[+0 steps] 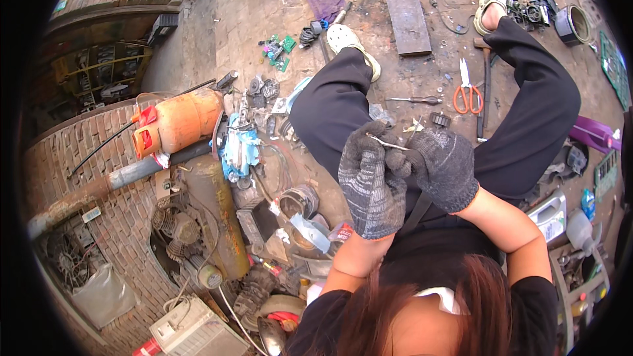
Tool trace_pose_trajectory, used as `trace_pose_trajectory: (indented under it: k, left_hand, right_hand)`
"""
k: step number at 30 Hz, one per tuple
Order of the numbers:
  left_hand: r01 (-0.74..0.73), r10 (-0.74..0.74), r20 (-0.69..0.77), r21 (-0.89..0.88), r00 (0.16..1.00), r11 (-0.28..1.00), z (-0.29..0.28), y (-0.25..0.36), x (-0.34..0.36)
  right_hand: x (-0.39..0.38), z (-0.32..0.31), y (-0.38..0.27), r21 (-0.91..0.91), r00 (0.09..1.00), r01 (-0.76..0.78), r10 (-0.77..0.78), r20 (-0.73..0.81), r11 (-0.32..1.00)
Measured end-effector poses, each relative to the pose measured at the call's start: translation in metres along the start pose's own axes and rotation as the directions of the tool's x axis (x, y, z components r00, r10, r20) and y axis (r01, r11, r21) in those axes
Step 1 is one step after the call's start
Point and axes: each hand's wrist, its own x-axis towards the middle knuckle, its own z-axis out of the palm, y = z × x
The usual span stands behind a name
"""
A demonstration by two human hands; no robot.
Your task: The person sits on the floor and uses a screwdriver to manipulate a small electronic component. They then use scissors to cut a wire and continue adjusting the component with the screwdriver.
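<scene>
Both my hands wear dark grey knit gloves and meet in front of my lap. My left hand (370, 191) is closed, palm up, with a thin pale strip (388, 144), perhaps wire, across its fingertips. My right hand (447, 170) pinches the strip's right end, its fingers pressed close to the left ones. What the strip is exactly, I cannot make out. Just beyond the hands, on the ground, are a small dark ridged round part (440, 119) and a screwdriver (415, 99). Farther off lie scissors with orange handles (467, 95).
A hammer (486, 79) lies right of the scissors, and a flat metal block (409, 24) is ahead between my feet. Green circuit board pieces (283, 49) are scattered at the left. An orange gas cylinder (181, 125) and a cluttered pile of parts flank my left side.
</scene>
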Motion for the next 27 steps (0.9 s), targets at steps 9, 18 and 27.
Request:
trace_pose_trajectory:
  k: [9, 18, 27]
  left_hand:
    - [-0.032, 0.03, 0.05, 0.022, 0.998, 0.999, -0.003, -0.001, 0.0]
    - [-0.019, 0.015, 0.052, 0.067, 0.999, 0.998, -0.001, -0.008, -0.002]
    - [0.214, -0.178, 0.274, -0.109, 0.945, 0.971, -0.007, 0.012, 0.002]
  right_hand:
    - [-0.002, -0.005, -0.003, 0.016, 1.0, -0.002, 0.002, -0.007, 1.0]
    - [0.011, -0.016, -0.002, 0.061, 0.997, -0.004, 0.0, 0.073, 0.998]
    - [0.014, -0.037, -0.008, 0.655, 0.972, -0.199, 0.232, 0.037, 0.729]
